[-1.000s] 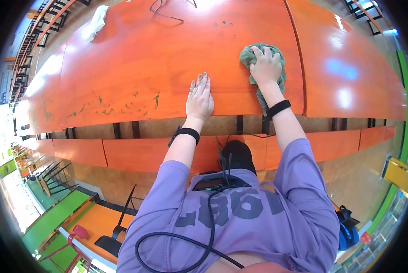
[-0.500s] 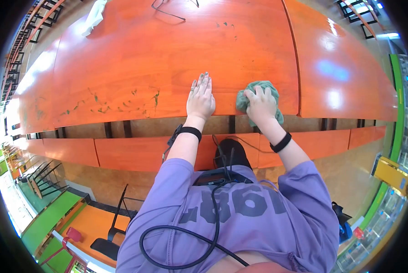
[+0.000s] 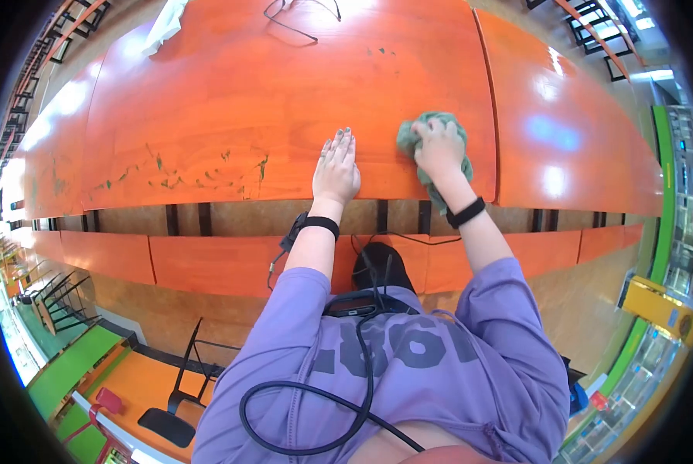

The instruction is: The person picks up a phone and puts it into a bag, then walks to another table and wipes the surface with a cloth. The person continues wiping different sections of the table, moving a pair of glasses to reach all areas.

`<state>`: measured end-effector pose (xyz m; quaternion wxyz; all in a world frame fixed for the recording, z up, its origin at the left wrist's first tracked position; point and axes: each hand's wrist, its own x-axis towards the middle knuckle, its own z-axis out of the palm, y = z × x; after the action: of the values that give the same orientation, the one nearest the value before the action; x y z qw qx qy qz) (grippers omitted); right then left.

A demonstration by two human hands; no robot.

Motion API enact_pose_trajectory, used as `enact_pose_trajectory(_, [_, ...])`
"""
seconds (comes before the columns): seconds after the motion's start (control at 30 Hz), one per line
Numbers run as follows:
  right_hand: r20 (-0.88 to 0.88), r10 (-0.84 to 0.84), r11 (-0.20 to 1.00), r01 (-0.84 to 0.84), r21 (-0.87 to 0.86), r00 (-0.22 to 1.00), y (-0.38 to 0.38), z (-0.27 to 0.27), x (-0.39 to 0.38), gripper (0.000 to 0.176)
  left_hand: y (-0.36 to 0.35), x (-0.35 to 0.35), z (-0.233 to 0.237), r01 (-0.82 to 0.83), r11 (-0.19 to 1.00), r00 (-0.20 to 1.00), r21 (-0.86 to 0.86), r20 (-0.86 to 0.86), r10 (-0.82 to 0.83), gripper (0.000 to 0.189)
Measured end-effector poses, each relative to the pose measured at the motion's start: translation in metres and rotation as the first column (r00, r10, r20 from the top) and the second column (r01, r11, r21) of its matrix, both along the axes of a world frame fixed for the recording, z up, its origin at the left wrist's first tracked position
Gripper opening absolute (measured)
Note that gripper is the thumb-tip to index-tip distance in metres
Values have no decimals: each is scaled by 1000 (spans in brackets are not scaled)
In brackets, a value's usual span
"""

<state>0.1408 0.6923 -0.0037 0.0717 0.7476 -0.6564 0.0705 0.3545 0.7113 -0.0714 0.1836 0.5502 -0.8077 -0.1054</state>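
My left hand (image 3: 336, 168) lies flat on the orange table (image 3: 285, 85) near its front edge, fingers stretched out, holding nothing. To its right, my right hand (image 3: 441, 151) grips a crumpled green cloth (image 3: 456, 131) pressed on the tabletop. Part of the cloth hangs down beside my right wrist. Green smears (image 3: 161, 164) mark the table to the left of my left hand, and a few small dark spots (image 3: 381, 52) show farther back.
A white cloth or paper (image 3: 165, 27) lies at the table's back left. A thin dark cable (image 3: 292, 29) is at the back middle. A gap separates the table from an orange bench (image 3: 199, 261). A black cable loops over my purple shirt.
My right hand and the green cloth have moved farther from my body over the table. My left hand stays nearly in place, and the view has shifted slightly.
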Motion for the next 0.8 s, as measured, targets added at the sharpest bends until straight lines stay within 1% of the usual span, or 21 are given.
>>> enact_pose_trajectory(0.07, [11, 129, 990, -130, 52, 992, 29, 1, 5, 29, 0, 0, 1, -1, 1000, 1000, 2, 12, 1, 48])
enact_pose_trajectory(0.13, [27, 187, 976, -189, 106, 982, 61, 1, 12, 33, 0, 0, 2, 0, 1000, 1000, 10, 18, -1, 49])
enact_pose_trajectory(0.23, [-11, 97, 969, -91, 231, 995, 90, 12, 24, 48, 1, 0, 3, -1, 1000, 1000, 28, 15, 1, 49])
enact_pose_trajectory(0.33, [67, 99, 967, -112, 231, 993, 84, 25, 23, 44, 2, -1, 3, -2, 1000, 1000, 25, -5, 2, 50])
enact_pose_trajectory(0.43, [84, 133, 961, -149, 235, 988, 75, 22, 17, 49, 1, -1, 4, 0, 1000, 999, 18, -32, 1, 51])
enact_pose_trajectory(0.53, [70, 75, 956, -92, 278, 995, 67, 21, 21, 47, 1, 0, 7, 9, 1000, 999, 26, -37, -8, 52])
enact_pose_trajectory(0.63, [123, -30, 972, 0, 234, 992, 47, 14, 29, 42, 3, 2, 8, 19, 999, 999, 35, -36, -18, 53])
enact_pose_trajectory(0.8, [49, -120, 968, 106, 228, 992, 3, 8, 44, 46, 3, 1, 7, 9, 998, 1000, 70, -23, -7, 53])
